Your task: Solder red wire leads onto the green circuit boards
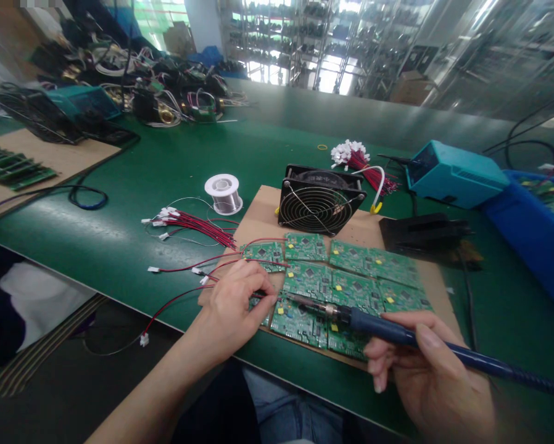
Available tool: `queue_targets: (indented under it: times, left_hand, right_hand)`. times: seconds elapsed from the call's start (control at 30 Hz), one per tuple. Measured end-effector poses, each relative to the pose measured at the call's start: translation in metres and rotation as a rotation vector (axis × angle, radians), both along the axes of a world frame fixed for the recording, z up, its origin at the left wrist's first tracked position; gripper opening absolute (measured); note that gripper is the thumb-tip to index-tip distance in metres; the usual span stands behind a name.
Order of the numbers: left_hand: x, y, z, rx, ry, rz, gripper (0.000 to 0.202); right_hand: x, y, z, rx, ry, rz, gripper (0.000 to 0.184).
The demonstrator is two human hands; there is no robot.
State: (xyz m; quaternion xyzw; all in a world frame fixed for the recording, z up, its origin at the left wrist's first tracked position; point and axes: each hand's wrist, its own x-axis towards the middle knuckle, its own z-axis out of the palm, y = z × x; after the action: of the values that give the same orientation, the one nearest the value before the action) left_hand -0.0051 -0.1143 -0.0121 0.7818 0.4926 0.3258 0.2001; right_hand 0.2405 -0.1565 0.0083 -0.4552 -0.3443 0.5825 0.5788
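Note:
My right hand is closed around the blue handle of a soldering iron. The iron's tip points left and meets the near edge of the green circuit boards, close to my left fingertips. With its fingers pinched, my left hand holds a red-and-black wire at that edge. A white plug hangs from the wire over the table's front edge. Whether the tip touches the wire end is too small to tell. The boards lie in rows on a brown sheet.
Behind the boards stands a black fan. A solder spool and a bundle of red-and-black wires lie left of it. To the right are a black iron stand, a teal soldering station and a blue bin.

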Motion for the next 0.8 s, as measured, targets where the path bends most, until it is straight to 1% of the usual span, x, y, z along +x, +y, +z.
queue_targets:
  times: [0.07, 0.1, 0.23, 0.37, 0.47, 0.57, 0.67, 0.73, 0.8]
  left_hand:
    - [0.0, 0.0, -0.001, -0.004, 0.006, 0.003, 0.015]
    - [0.0, 0.0, -0.001, -0.004, 0.005, 0.003, 0.015]
    - [-0.001, 0.0, -0.004, 0.003, 0.003, 0.004, 0.014]
    - [0.0, 0.001, -0.003, -0.002, 0.02, 0.015, 0.014]
    - [0.0, 0.001, -0.002, 0.001, 0.029, 0.022, 0.014]
    - [0.0, 0.001, -0.002, 0.022, 0.038, 0.03, 0.015]
    - [0.002, -0.001, -0.004, 0.081, 0.059, 0.032, 0.015]
    - [0.003, -0.003, -0.005, 0.138, 0.063, 0.023, 0.014]
    - [0.005, -0.006, -0.005, 0.198, 0.054, 0.023, 0.013]
  right_hand:
    - [0.001, 0.0, 0.0, 0.037, 0.0, 0.053, 0.02]
    - [0.001, 0.0, 0.0, 0.04, 0.002, 0.05, 0.02]
    - [-0.006, -0.004, 0.006, -0.009, 0.005, -0.103, 0.019]
    - [-0.007, -0.009, 0.016, 0.013, -0.025, -0.137, 0.019]
    - [0.004, -0.008, 0.026, 0.008, -0.079, -0.178, 0.018]
    - [0.024, 0.004, 0.036, 0.023, -0.153, -0.21, 0.017]
    - [0.048, 0.025, 0.046, 0.096, -0.205, -0.135, 0.019]
    - [0.06, 0.041, 0.052, 0.096, -0.247, -0.101, 0.023]
    - [0.067, 0.052, 0.055, 0.089, -0.277, -0.108, 0.027]
